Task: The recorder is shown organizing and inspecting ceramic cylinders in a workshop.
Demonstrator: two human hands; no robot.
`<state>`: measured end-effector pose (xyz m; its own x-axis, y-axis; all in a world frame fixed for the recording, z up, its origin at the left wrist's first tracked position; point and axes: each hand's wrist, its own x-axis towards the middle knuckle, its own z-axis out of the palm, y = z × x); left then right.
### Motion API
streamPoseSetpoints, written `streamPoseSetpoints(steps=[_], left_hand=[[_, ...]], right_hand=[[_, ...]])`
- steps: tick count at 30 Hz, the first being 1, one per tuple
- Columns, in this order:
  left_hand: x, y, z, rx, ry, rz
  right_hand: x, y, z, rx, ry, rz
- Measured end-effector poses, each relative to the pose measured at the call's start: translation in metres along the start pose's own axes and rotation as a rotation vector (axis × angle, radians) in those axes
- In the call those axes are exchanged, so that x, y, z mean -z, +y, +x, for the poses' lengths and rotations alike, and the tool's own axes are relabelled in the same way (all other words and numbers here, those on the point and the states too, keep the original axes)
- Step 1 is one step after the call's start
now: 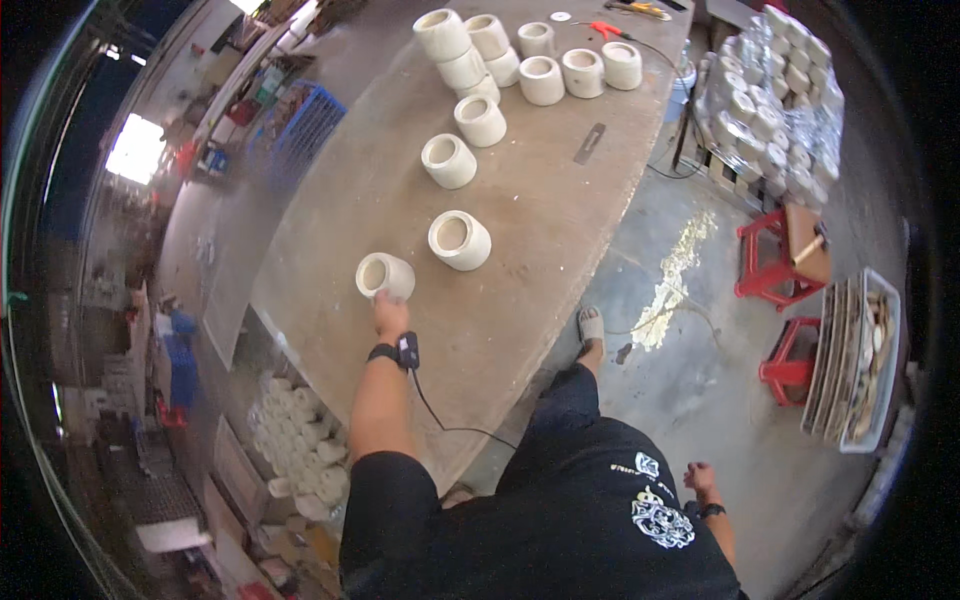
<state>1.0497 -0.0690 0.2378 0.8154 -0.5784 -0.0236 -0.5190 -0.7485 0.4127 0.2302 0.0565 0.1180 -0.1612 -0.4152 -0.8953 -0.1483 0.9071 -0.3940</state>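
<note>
My left hand [391,318] reaches over the table, its fingers closed on the near rim of a cream, thick-walled round pot [398,279] with a hollow top. Right beside it stands a similar pot [463,247], apart from my hand. Farther up, two more pots, one at the left [449,163] and one just beyond it [482,122], stand singly. My right hand [703,482] hangs low beside my body, away from the table, its fingers curled with nothing seen in them.
Several pots [461,70], some stacked, stand at the table's [340,215] far end. A red-handled tool [606,30] with a cable lies there, and a flat metal plate [590,144] nearer. At right are a film-wrapped pile [765,110], red stools [765,262] and a crate [880,350].
</note>
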Motion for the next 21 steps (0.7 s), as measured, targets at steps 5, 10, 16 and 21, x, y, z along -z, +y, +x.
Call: streamPoseSetpoints(steps=[5, 10, 16, 21], left_hand=[[-0.013, 0.022, 0.023, 0.086, 0.135, 0.18], [-0.021, 0.038, 0.03, 0.188, 0.151, 0.287], [-0.027, 0.042, -0.003, 0.035, 0.132, 0.333], [-0.036, 0.093, -0.048, -0.039, -0.004, 0.218]], right_hand=[[0.074, -0.038, 0.01, 0.098, -0.133, -0.432], [0.088, -0.172, 0.034, 0.002, -0.089, -0.452], [0.048, -0.329, 0.094, 0.263, -0.049, -0.522], [-0.02, -0.449, 0.116, 0.45, -0.175, -0.79]])
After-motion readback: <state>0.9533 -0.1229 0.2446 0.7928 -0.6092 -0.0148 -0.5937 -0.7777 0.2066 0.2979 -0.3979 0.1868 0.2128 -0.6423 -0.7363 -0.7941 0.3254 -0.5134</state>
